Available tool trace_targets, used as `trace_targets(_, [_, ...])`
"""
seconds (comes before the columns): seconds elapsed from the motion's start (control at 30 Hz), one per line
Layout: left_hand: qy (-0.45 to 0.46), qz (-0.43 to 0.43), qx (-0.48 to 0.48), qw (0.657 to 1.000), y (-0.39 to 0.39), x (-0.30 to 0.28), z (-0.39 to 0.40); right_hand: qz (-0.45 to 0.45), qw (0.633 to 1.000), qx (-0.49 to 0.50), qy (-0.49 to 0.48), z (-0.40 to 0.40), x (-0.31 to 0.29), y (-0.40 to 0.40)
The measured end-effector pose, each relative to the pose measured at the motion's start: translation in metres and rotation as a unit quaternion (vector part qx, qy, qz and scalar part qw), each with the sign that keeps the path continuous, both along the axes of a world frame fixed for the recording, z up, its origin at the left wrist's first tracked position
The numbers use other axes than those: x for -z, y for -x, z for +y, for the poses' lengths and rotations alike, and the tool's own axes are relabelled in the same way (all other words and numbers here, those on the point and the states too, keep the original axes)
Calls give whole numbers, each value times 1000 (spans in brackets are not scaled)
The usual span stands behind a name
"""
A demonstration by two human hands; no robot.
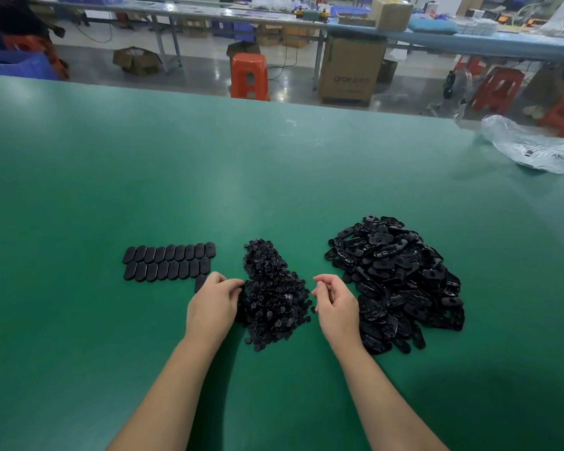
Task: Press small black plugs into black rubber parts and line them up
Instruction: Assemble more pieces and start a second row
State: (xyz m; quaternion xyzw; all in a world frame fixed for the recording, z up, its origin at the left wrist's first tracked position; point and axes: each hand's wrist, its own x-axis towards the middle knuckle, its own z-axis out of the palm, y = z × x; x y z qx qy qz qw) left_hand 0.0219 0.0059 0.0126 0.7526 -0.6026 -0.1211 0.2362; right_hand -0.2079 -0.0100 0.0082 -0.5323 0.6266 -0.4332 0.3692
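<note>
On the green bench [274,164] there are two hands [214,302], two black piles, one of small plugs [271,294] and one of rubber parts [401,281], too many to count, two neat rows of parts [168,262] plus one more, and one plastic bag [531,144].

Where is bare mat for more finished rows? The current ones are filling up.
Free: green mat beyond the finished rows, stretching toward the plastic bag, and mat left of the rows. Crowded: between plug pile and rubber-part heap, where left hand and right hand work.
</note>
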Motion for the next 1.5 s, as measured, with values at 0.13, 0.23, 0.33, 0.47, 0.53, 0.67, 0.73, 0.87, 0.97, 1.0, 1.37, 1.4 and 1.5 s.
trace_targets(0.13, [-3,-4,-3,1000,2,-1,-1,-1,1000,1,2,0,0,-1])
trace_targets(0.23, [2,-5,-13,1000,5,0,-1,-2,1000,3,-1,1,-1,-1])
trace_targets(0.33, [10,7,-28,1000,7,2,-1,3,1000,2,-1,1,-1,-1])
trace_targets(0.47, [25,2,-26,999,5,7,1,0,1000,-1,0,2,-4,-1])
trace_targets(0.53, [40,-7,-18,999,5,9,3,3,1000,-6,2,1,-4,-2])
trace_targets(0.67, [63,-23,-14,998,6,10,4,9,999,-32,-9,1,-7,-3])
trace_targets(0.73, [68,-33,-10,997,6,9,5,-1,998,-52,-22,0,-10,-3])
trace_targets(0.87, [66,-30,-17,997,8,9,5,-5,994,-98,-44,-4,-20,8])
trace_targets(0.97, [63,-12,-31,997,9,8,4,144,985,-95,-21,-12,-34,27])
trace_targets(1.0, [61,-4,-36,997,9,7,5,232,968,-94,-21,-16,-40,35])
trace_targets(1.37, [77,21,-40,996,11,7,7,520,800,-274,-121,-28,-58,80])
trace_targets(1.4, [79,17,-35,996,12,7,7,522,798,-277,-116,-28,-57,80])
trace_targets(1.5, [84,9,-24,996,12,7,8,523,801,-275,-89,-27,-56,78])
